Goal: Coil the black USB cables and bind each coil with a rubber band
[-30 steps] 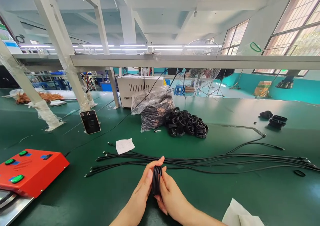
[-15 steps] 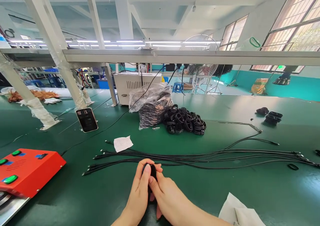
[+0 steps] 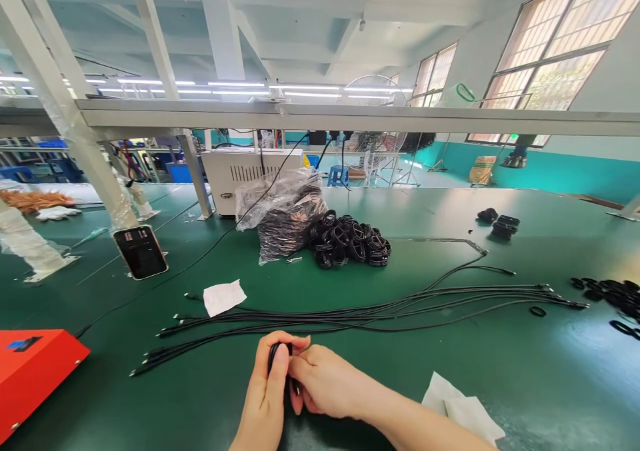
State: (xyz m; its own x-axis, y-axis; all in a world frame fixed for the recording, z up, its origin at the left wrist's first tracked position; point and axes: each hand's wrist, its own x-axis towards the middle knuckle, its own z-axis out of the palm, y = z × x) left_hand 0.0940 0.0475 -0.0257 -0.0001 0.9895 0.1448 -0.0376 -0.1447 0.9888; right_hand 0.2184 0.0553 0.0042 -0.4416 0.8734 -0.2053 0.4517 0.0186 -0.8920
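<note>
Close to the bench's front edge, my left hand (image 3: 270, 384) is closed around a small coiled black cable (image 3: 273, 356), its thumb pressed along the coil. My right hand (image 3: 320, 379) meets it from the right with fingers curled in on the same cable. A dark cable end shows between the two hands; the rest is hidden by fingers. Just beyond the hands, several straight black cables (image 3: 350, 317) lie stretched across the green bench. Farther back is a pile of coiled black cables (image 3: 350, 239), touching a clear plastic bag (image 3: 290, 228) full of dark items.
A red box (image 3: 37, 378) stands at the left, and a phone (image 3: 141, 251) leans by a post. White paper (image 3: 224, 298) lies left of the cables, folded tissue (image 3: 463, 408) at the right front. Black rings (image 3: 613, 296) are heaped at far right. A metal beam (image 3: 350, 116) crosses above the bench.
The view has turned to the right, bringing the heap of black rings into sight. My right hand has shifted its grip, its fingers now curled in more tightly beside the coil.
</note>
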